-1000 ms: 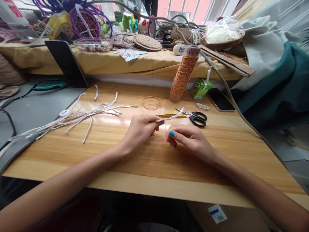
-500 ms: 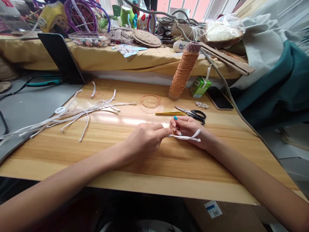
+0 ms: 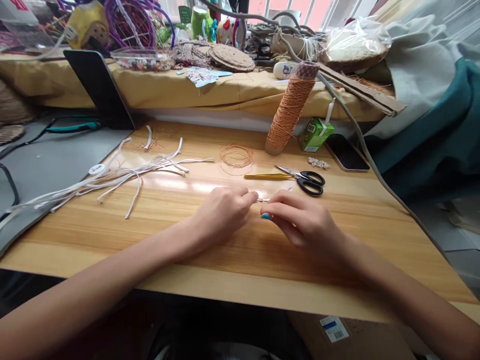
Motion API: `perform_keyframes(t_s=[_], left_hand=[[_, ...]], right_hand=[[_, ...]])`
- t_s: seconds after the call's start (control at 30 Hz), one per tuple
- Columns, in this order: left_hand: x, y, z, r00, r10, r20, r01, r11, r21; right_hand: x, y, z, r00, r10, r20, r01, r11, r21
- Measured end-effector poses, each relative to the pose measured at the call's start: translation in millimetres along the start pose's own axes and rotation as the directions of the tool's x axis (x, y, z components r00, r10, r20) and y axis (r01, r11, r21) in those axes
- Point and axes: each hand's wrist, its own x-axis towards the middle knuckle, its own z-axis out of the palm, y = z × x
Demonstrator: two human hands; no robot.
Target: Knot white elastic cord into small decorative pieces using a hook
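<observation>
My left hand (image 3: 229,212) is closed in a pinch on thin white cord (image 3: 263,200), whose short visible stretch bridges the gap to my other hand. A bit of orange thread (image 3: 261,201) is wound round the cord there. Palm down, my right hand (image 3: 302,215) has its thumb and fingertips pinched together just below the wrap, on the thread as far as I can tell; its strand barely shows. The right fingers hide most of the cord's free ends. Beyond the hands lie a loose coil of orange thread (image 3: 236,157), a yellow tweezer-like tool (image 3: 268,176) and black-handled scissors (image 3: 310,181).
White cords (image 3: 123,175) spread over the table's left side. At the back stand an orange thread spool (image 3: 290,115) and a green drink carton (image 3: 316,134), near a phone (image 3: 347,152). A dark tablet (image 3: 98,87) leans at left. A grey cable (image 3: 375,165) crosses the right side.
My right hand has turned from palm-up to palm-down and come round to the near side of the cord. Its fingers now cover the cord's white ends. My left hand keeps its pinch.
</observation>
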Motion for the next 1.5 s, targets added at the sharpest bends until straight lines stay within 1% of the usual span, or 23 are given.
perform_keyframes(t_s=[0.1, 0.17, 0.23, 0.3, 0.37, 0.43, 0.47, 0.5, 0.57, 0.63, 0.67, 0.73, 0.8, 0.9, 0.93, 0.97, 1.03, 1.1, 1.17, 1.27, 1.33, 1.4, 1.5], left_hand=[[5, -3, -4.9, 0.980, -0.195, -0.027, 0.179, 0.939, -0.293], [7, -5, -9.8, 0.942, -0.337, 0.008, 0.293, 0.809, -0.510], [10, -6, -14.1, 0.900, -0.429, 0.082, 0.361, 0.624, -0.694], [11, -7, -17.1, 0.876, -0.455, 0.159, 0.375, 0.437, -0.818], [13, -7, -19.1, 0.860, -0.464, 0.212, 0.376, 0.296, -0.878], [13, -5, -20.3, 0.848, -0.479, 0.226, 0.369, 0.230, -0.900], [13, -4, -20.5, 0.849, -0.482, 0.216, 0.362, 0.232, -0.903], [13, -2, -20.4, 0.856, -0.477, 0.197, 0.352, 0.260, -0.899], [10, -1, -19.0, 0.890, -0.444, 0.104, 0.310, 0.421, -0.852], [8, -1, -16.3, 0.940, -0.333, -0.074, 0.192, 0.696, -0.692], [6, -1, -14.6, 0.958, -0.236, -0.165, 0.107, 0.824, -0.557], [4, -1, -11.0, 0.965, -0.012, -0.262, -0.061, 0.962, -0.267], [2, -1, -7.9, 0.959, 0.145, -0.244, -0.168, 0.983, -0.075], [0, -2, -5.8, 0.947, 0.283, -0.153, -0.272, 0.958, 0.085], [0, -2, -5.7, 0.938, 0.328, -0.111, -0.313, 0.940, 0.134], [0, -2, -5.7, 0.926, 0.371, -0.067, -0.354, 0.918, 0.180], [1, -3, -5.2, 0.912, 0.410, 0.010, -0.399, 0.882, 0.251], [1, -5, -3.9, 0.923, 0.384, 0.018, -0.373, 0.883, 0.285], [1, -6, -2.1, 0.952, 0.304, -0.025, -0.287, 0.922, 0.260], [3, -5, -1.9, 0.993, 0.086, -0.077, -0.082, 0.996, 0.045], [5, -4, -4.3, 0.991, -0.117, -0.060, 0.101, 0.971, -0.215], [8, -2, -7.8, 0.953, -0.302, 0.034, 0.281, 0.830, -0.483], [12, 1, -11.2, 0.862, -0.430, 0.267, 0.469, 0.482, -0.740]], right_hand=[[-4, -3, 8, 0.999, 0.023, -0.041, -0.020, 0.998, 0.058], [-4, -3, 9, 0.990, 0.115, -0.076, -0.101, 0.982, 0.161], [-3, -3, 9, 0.955, 0.280, -0.102, -0.233, 0.914, 0.331], [-2, -1, 9, 0.891, 0.451, -0.051, -0.345, 0.746, 0.569], [0, 1, 12, 0.832, 0.539, 0.127, -0.417, 0.459, 0.785], [2, 4, 15, 0.773, 0.543, 0.329, -0.469, 0.139, 0.872], [3, 5, 17, 0.738, 0.541, 0.402, -0.485, 0.012, 0.874], [3, 6, 18, 0.705, 0.551, 0.447, -0.492, -0.075, 0.867], [3, 10, 20, 0.660, 0.593, 0.460, -0.486, -0.130, 0.864], [3, 15, 20, 0.653, 0.619, 0.436, -0.484, -0.102, 0.869], [2, 18, 20, 0.659, 0.623, 0.423, -0.484, -0.080, 0.872], [1, 26, 19, 0.676, 0.607, 0.417, -0.497, -0.042, 0.867], [0, 35, 16, 0.694, 0.566, 0.445, -0.539, -0.001, 0.842], [1, 46, 7, 0.715, 0.486, 0.503, -0.617, 0.099, 0.781], [2, 49, 4, 0.730, 0.458, 0.507, -0.635, 0.184, 0.750], [3, 49, 0, 0.766, 0.425, 0.482, -0.631, 0.360, 0.687], [6, 46, -6, 0.858, 0.364, 0.361, -0.510, 0.680, 0.527], [7, 38, -11, 0.939, 0.274, 0.209, -0.333, 0.879, 0.341], [7, 26, -13, 0.985, 0.150, 0.085, -0.161, 0.975, 0.153], [3, 10, -10, 0.999, -0.052, -0.006, 0.051, 0.997, -0.060], [-1, 4, -5, 0.989, -0.146, -0.014, 0.142, 0.977, -0.161], [-4, 4, -1, 0.986, -0.164, 0.023, 0.165, 0.963, -0.211], [-8, 9, 5, 0.980, -0.187, 0.063, 0.197, 0.941, -0.276]])
